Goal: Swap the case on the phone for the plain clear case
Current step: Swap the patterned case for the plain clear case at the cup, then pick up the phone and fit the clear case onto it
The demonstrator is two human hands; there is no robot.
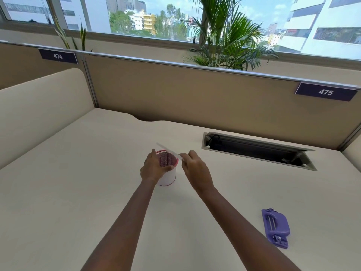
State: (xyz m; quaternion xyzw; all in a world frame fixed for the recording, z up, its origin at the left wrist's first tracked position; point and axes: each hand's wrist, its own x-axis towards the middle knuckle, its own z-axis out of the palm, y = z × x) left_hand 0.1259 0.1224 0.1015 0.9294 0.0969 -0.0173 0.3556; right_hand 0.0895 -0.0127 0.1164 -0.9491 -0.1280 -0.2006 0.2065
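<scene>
A cream desk (78,182) fills the lower frame, with an open cable hatch (257,151) at right. A tan partition (175,90) stands behind it. Daylit windows (156,16) span the top, with a palm (224,36) at upper right.

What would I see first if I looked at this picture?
The two hands in the middle of the desk: the left hand grips a red-and-white mesh cup, and the right hand pinches a thin clear piece over its mouth. Next, the purple object lying at the desk's right.
</scene>
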